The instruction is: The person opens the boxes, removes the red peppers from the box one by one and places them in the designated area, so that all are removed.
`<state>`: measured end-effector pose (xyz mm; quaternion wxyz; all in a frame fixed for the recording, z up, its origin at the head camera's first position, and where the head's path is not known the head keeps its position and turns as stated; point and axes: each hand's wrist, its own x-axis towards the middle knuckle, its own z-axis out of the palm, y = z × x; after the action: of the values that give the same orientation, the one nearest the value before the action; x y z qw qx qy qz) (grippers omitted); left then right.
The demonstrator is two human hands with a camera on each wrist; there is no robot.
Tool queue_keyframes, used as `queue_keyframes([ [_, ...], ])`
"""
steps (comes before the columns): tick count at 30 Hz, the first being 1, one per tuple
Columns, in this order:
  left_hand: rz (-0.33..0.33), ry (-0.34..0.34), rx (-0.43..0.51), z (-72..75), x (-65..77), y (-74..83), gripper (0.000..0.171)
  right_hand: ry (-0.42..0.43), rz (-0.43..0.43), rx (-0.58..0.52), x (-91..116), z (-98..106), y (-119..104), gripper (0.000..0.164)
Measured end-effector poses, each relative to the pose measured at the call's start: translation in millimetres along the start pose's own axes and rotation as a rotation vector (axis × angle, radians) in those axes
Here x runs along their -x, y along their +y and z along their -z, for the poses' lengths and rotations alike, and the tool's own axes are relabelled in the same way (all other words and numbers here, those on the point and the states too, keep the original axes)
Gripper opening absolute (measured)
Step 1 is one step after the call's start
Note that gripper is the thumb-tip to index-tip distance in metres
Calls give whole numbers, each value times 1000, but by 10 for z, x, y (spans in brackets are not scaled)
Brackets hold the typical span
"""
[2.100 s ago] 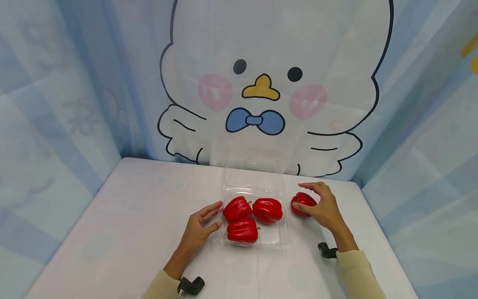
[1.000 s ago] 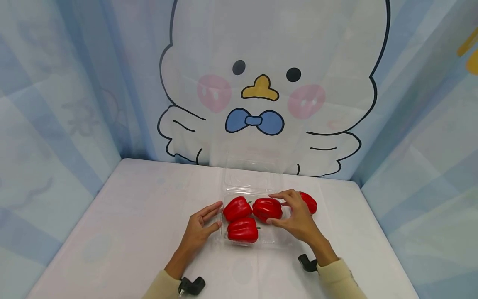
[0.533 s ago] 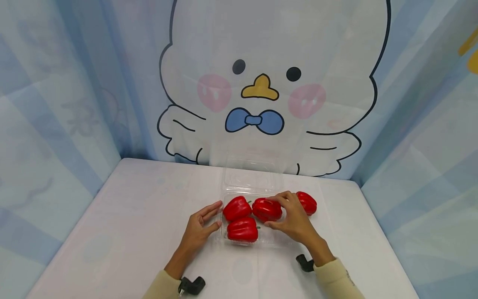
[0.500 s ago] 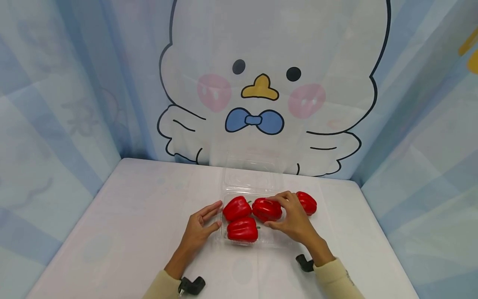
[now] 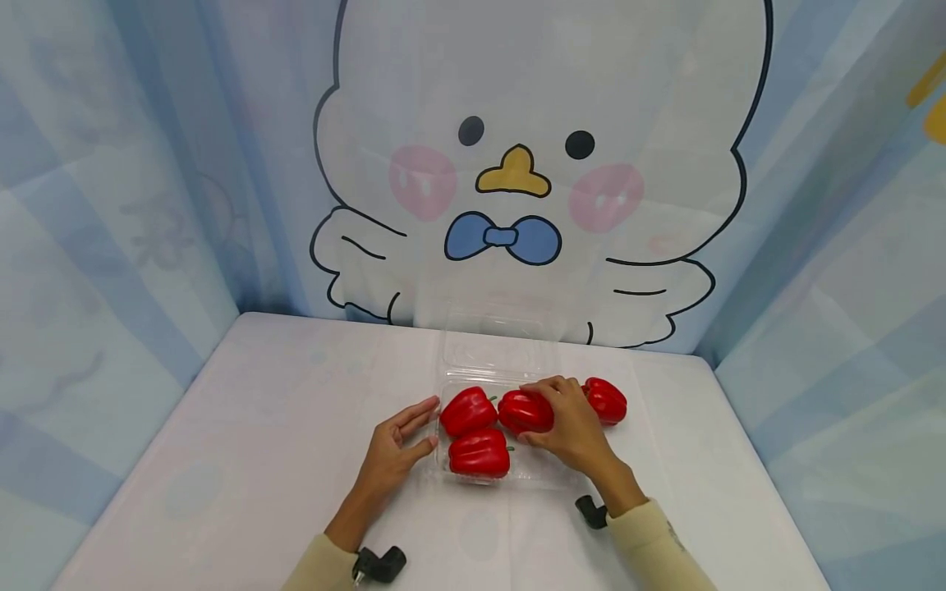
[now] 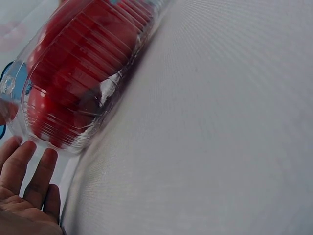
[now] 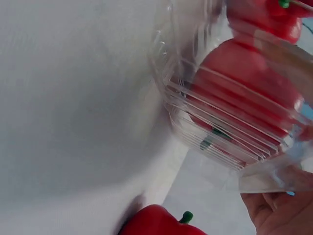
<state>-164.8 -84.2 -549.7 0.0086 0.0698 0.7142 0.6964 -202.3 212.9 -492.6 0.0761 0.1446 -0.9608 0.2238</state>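
Observation:
A clear plastic clamshell container (image 5: 539, 472) stands on the table with its lid (image 5: 498, 353) folded back. Two red bell peppers sit in its left half, one behind (image 5: 468, 412) and one in front (image 5: 479, 454). My right hand (image 5: 572, 423) grips a third bell pepper (image 5: 521, 413) at the back right of the container, fingers behind and thumb in front. Fingertips of my left hand (image 5: 392, 451) rest against the container's left wall, fingers extended, also seen beside the ribbed wall (image 6: 105, 90) in the left wrist view. Another bell pepper (image 5: 608, 402) lies outside, to the right.
The table (image 5: 259, 460) has a white cloth, and a curtain (image 5: 517, 98) with a cartoon bird rises behind its back edge. Black camera mounts (image 5: 380, 565) are on both wrists. In the right wrist view, the outside pepper (image 7: 159, 223) lies below the container.
My right hand has moved left from the pepper outside to the one at the container's back right, and its fingers have closed in around it. My left hand has stayed put.

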Motion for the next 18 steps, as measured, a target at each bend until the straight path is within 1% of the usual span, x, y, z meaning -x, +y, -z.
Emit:
queue_keyframes([
  [4, -6, 2, -3, -1, -5, -15, 59, 21, 11, 9, -16, -31, -5, 79],
  [9, 17, 2, 13, 9, -9, -29, 59, 34, 5, -15, -26, -34, -15, 76],
  [14, 41, -6, 35, 13, -11, -21, 59, 42, 0, -76, -33, 17, -26, 72],
  [18, 44, -3, 33, 15, -12, -17, 59, 59, 9, -87, -41, 77, -54, 70],
])
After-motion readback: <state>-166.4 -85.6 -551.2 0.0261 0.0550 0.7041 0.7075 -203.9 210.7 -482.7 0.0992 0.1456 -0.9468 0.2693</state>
